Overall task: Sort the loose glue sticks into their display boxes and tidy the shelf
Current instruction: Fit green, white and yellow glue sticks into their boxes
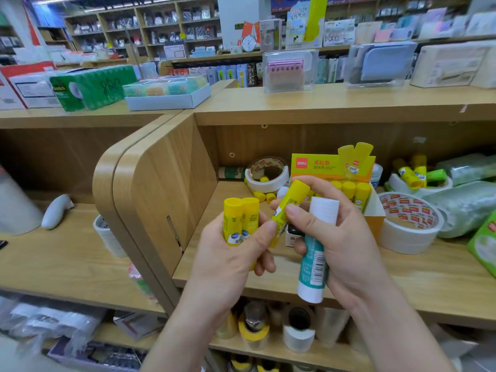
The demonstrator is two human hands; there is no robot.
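Tape rolls (408, 237) flank display box (319, 165), part-hidden by R hand (343, 237) gripping glue sticks (292, 197).

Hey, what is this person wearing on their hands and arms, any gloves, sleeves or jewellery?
Nothing worn shows. The left hand and right hand are bare: no gloves, rings, watch or bracelet. Both forearms are bare down to the picture's bottom edge, no sleeve in view. Fingernails look short and unpainted.

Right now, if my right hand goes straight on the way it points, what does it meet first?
Probably the Deli display box directly behind your right hand, led by the yellow glue stick its fingers pinch. Depth is unclear from this one view.
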